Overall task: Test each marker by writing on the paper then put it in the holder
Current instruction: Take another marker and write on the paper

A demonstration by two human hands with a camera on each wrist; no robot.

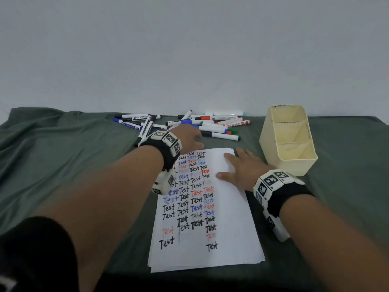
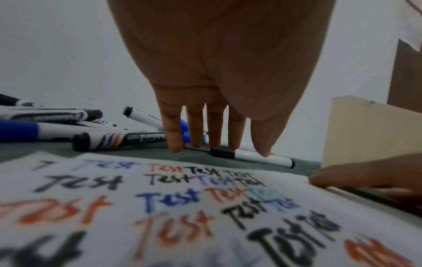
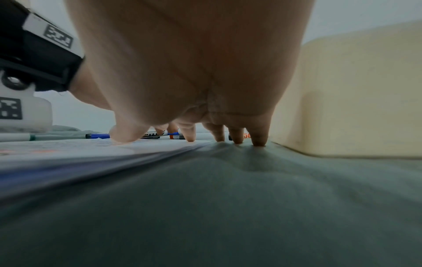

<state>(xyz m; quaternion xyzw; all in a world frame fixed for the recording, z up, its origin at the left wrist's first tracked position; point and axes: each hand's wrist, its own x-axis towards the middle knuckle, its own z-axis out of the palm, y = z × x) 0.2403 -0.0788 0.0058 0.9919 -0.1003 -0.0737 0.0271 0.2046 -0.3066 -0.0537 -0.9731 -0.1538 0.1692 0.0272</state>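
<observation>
- Head view: my left hand [image 1: 190,137] was out past the far edge of the paper [image 1: 229,211], fingers extended over the nearest black-capped marker [image 1: 223,136], gripping nothing that I could see. My right hand [image 1: 240,167] lay flat on the paper's right edge, pinning it. The holder [image 1: 288,161] sat to the right, no markers in it. The marker pile [image 1: 189,123] lay along the wall.
- Left wrist view: my fingers [image 2: 174,142] were straight, tips down at the black-capped marker [image 2: 251,156]. Risk as I judged it: a round barrel on soft cloth [image 2: 137,153] could roll off under a sloppy pinch, or I'd knock neighbours.
- Right wrist view: thumb and index finger [image 3: 189,134] were on the paper [image 3: 91,150], the rest on the cloth [image 3: 228,198], just beside the holder [image 3: 354,94]. Risk: the loose sheets could slide if I eased off; bumping the holder looked plausible too.
</observation>
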